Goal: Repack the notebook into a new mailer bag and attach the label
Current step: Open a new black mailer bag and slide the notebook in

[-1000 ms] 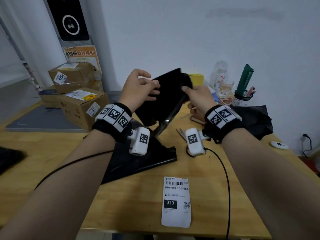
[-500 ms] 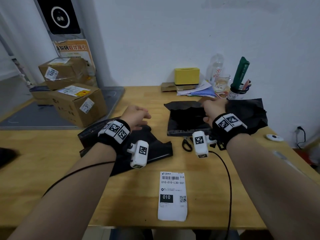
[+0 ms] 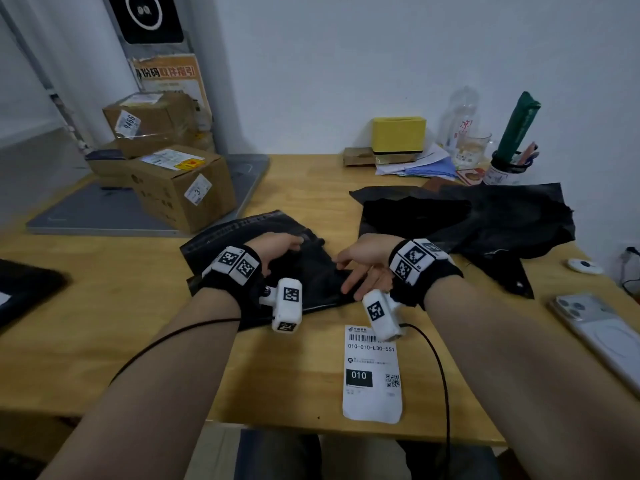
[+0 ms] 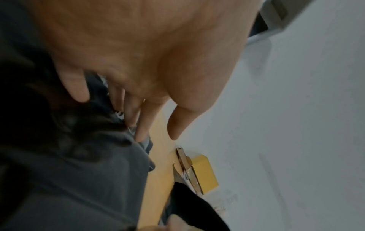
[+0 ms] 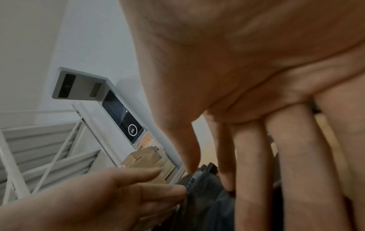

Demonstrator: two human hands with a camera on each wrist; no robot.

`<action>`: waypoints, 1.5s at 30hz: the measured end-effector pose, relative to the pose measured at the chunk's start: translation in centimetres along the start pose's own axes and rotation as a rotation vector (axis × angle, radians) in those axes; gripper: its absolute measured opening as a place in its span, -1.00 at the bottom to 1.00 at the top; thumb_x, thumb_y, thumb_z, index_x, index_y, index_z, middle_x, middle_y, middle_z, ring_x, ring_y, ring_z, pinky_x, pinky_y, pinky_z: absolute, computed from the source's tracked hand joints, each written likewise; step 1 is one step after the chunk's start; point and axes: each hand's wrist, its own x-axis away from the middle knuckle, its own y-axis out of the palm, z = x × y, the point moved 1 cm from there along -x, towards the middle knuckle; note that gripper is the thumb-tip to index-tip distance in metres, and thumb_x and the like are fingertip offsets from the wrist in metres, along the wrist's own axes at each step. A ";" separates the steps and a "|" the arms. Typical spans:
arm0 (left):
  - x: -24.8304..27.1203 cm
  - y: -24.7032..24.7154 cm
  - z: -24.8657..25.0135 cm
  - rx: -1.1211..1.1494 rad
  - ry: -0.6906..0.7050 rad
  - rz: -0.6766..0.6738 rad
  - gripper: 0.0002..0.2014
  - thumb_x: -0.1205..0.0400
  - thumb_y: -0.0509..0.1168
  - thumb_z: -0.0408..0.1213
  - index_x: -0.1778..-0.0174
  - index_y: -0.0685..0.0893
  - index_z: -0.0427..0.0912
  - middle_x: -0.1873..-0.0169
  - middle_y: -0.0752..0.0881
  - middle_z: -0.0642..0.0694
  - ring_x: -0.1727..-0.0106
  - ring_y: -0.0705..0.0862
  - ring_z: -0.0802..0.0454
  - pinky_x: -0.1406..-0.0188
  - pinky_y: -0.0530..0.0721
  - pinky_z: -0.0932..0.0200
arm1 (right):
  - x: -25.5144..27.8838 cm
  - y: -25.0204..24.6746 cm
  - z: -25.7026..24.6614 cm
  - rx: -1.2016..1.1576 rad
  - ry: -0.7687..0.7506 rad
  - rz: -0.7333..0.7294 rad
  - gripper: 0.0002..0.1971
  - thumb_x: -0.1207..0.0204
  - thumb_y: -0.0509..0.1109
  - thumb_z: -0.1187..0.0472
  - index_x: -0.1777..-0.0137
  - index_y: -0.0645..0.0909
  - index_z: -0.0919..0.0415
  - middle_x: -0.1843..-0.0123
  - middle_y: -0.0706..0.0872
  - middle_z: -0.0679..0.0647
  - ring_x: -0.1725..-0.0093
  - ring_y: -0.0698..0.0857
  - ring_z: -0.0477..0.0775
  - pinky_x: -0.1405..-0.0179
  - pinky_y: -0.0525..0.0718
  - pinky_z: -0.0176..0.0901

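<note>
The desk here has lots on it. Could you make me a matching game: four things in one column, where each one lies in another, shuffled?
Things:
1. shipping label
2. yellow box
3. phone
4. cardboard parcels

Places:
A. far left, stacked by the wall
B. near edge of the desk, in front of the hands
C. back of the desk, against the wall
D. right edge, face down

Pairs: 1-B, 2-C, 3-D, 4-A

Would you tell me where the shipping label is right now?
In the head view, the shipping label lies flat on the table's near edge, beside the right forearm.
</note>
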 end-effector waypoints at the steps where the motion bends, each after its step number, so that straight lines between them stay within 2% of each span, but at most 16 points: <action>1: 0.0 0.0 0.0 0.015 -0.027 -0.061 -0.52 -0.77 0.15 0.03 -0.57 0.51 -0.10 -0.54 0.50 -0.10 -0.59 0.37 -0.20 -0.56 0.34 -0.26 | -0.2 0.2 0.0 -0.006 -0.003 0.000 -0.66 -0.71 0.32 -0.08 -0.28 0.60 0.16 0.07 0.90 0.21 0.18 0.90 0.20 0.22 0.74 -0.07; 3: 0.3 -0.1 0.0 0.054 -0.069 -0.136 -0.46 -0.77 0.12 0.10 -0.60 0.46 -0.12 -0.54 0.47 -0.12 -0.56 0.42 -0.22 -0.48 0.43 -0.17 | -0.7 0.6 -0.2 -0.022 -0.010 -0.010 -0.65 -0.71 0.29 -0.10 -0.28 0.60 0.15 0.07 0.90 0.20 0.11 0.90 0.22 0.11 0.73 -0.03; 7: 1.4 -0.7 -0.5 0.030 -0.109 -0.178 -0.34 -0.76 0.11 0.13 -0.67 0.31 -0.24 -0.59 0.39 -0.20 -0.45 0.50 -0.23 -0.01 0.57 -0.01 | -1.4 1.4 -0.7 -0.050 -0.020 -0.046 -0.62 -0.73 0.24 -0.11 -0.29 0.60 0.18 0.04 0.90 0.17 -0.01 0.88 0.24 -0.19 0.71 0.14; 10: 1.8 -1.5 -1.2 -0.021 -0.121 -0.135 -0.31 -0.76 0.09 0.16 -0.71 0.23 -0.21 -0.62 0.37 -0.20 -0.47 0.46 -0.21 0.26 0.48 0.00 | -1.9 2.4 -1.7 -0.076 -0.023 -0.098 -0.62 -0.74 0.23 -0.13 -0.27 0.60 0.17 0.03 0.90 0.15 -0.05 0.87 0.24 -0.02 0.76 0.07; 12: 1.5 -2.6 -2.1 -0.062 -0.119 -0.081 -0.33 -0.77 0.08 0.16 -0.73 0.18 -0.11 -0.62 0.38 -0.18 -0.57 0.37 -0.23 0.17 0.45 -0.04 | -2.3 3.4 -2.5 -0.091 -0.043 -0.131 -0.62 -0.75 0.24 -0.11 -0.30 0.59 0.18 0.01 0.90 0.17 -0.05 0.86 0.26 -0.04 0.78 0.11; 14: 1.4 -3.9 -2.8 -0.069 -0.119 -0.045 -0.35 -0.76 0.09 0.16 -0.74 0.17 -0.03 -0.60 0.41 -0.20 -0.59 0.34 -0.25 0.12 0.44 -0.10 | -2.7 4.6 -3.2 -0.107 -0.074 -0.174 -0.63 -0.75 0.24 -0.09 -0.33 0.58 0.18 0.01 0.90 0.18 -0.04 0.85 0.29 -0.23 0.75 0.22; 16: 1.3 -5.1 -3.4 -0.055 -0.140 -0.035 -0.36 -0.75 0.10 0.17 -0.73 0.20 -0.02 -0.57 0.42 -0.23 -0.56 0.37 -0.28 0.13 0.49 -0.16 | -3.1 5.8 -3.9 -0.132 -0.109 -0.225 -0.62 -0.76 0.23 -0.09 -0.35 0.58 0.18 0.00 0.89 0.18 -0.03 0.85 0.29 -0.29 0.72 0.26; 19: 1.1 -6.4 -4.2 -0.079 -0.150 0.040 -0.40 -0.75 0.13 0.12 -0.64 0.33 -0.15 -0.51 0.48 -0.24 -0.53 0.43 -0.26 -0.39 0.48 -0.23 | -3.3 7.4 -5.2 -0.208 -0.170 -0.314 -0.59 -0.78 0.19 -0.10 -0.38 0.57 0.18 -0.13 0.86 0.21 -0.11 0.82 0.29 -0.20 0.74 0.12; 21: 0.4 -7.1 -5.2 -0.096 -0.130 0.125 -0.41 -0.75 0.15 0.08 -0.60 0.39 -0.24 -0.52 0.50 -0.21 -0.52 0.49 -0.22 -0.52 0.43 -0.13 | -3.2 8.1 -6.0 -0.267 -0.221 -0.327 -0.62 -0.79 0.18 -0.09 -0.34 0.60 0.17 -0.20 0.81 0.20 -0.22 0.76 0.26 -0.18 0.72 0.05; 24: -0.7 -8.3 -6.4 -0.139 -0.060 0.245 -0.49 -0.78 0.16 -0.10 -0.57 0.45 -0.37 -0.53 0.51 -0.33 -0.53 0.50 -0.26 -0.51 0.47 -0.05 | -3.3 7.8 -6.8 -0.287 -0.290 -0.255 -0.65 -0.77 0.23 -0.08 -0.28 0.66 0.14 -0.26 0.82 0.14 -0.32 0.72 0.21 -0.36 0.67 0.12; 27: -1.2 -9.0 -6.2 -0.138 -0.048 0.300 -0.54 -0.80 0.14 -0.22 -0.54 0.47 -0.45 -0.53 0.50 -0.40 -0.54 0.48 -0.28 -0.45 0.48 0.01 | -3.8 6.8 -6.7 -0.234 -0.322 -0.157 -0.64 -0.72 0.29 -0.12 -0.27 0.71 0.12 -0.15 0.87 0.05 -0.26 0.77 0.20 -0.32 0.72 0.18; 32: -0.8 -6.6 -3.5 -0.030 -0.071 0.282 -0.43 -0.78 0.13 -0.01 -0.65 0.35 -0.28 -0.61 0.40 -0.27 -0.55 0.45 -0.25 -0.49 0.45 -0.07 | -3.3 4.8 -5.6 -0.265 -0.339 -0.043 -0.67 -0.71 0.32 -0.08 -0.20 0.73 0.14 -0.09 0.88 0.06 -0.13 0.82 0.22 -0.17 0.80 0.16; 36: -0.7 -3.4 -0.1 0.065 -0.013 0.267 -0.36 -0.73 0.24 0.02 -0.68 0.30 -0.23 -0.62 0.39 -0.21 -0.57 0.41 -0.25 -0.16 0.41 -0.05 | -1.8 1.7 -4.1 -0.312 -0.346 0.107 -0.73 -0.69 0.34 -0.01 -0.17 0.73 0.14 -0.02 0.89 0.10 0.00 0.86 0.22 -0.07 0.84 0.16; 38: -0.6 -1.5 1.7 0.092 0.029 0.237 -0.35 -0.70 0.29 0.03 -0.65 0.34 -0.20 -0.56 0.47 -0.19 -0.55 0.42 -0.28 -0.18 0.44 -0.10 | -1.0 -0.4 -3.1 -0.354 -0.330 0.180 -0.75 -0.68 0.35 0.03 -0.19 0.71 0.15 -0.03 0.89 0.12 0.09 0.85 0.19 -0.08 0.83 0.16; 41: -0.6 1.5 4.1 0.160 0.106 0.125 -0.50 -0.70 0.29 -0.02 -0.54 0.49 -0.11 -0.39 0.65 -0.07 -0.48 0.49 -0.24 -0.33 0.52 -0.16 | 0.3 -3.6 -1.1 -0.448 -0.295 0.283 -0.79 -0.68 0.37 0.09 -0.19 0.70 0.17 -0.04 0.88 0.17 0.14 0.81 0.20 -0.11 0.81 0.18; 45: -0.5 5.4 7.1 0.242 0.164 -0.024 -0.77 -0.71 0.30 -0.12 -0.26 0.65 -0.06 -0.20 0.77 -0.05 -0.24 0.69 -0.13 -0.16 0.68 -0.09 | 1.4 -7.7 2.0 -0.560 -0.309 0.470 -0.81 -0.70 0.36 0.13 -0.19 0.71 0.18 0.11 0.84 0.17 0.26 0.75 0.16 0.02 0.82 0.10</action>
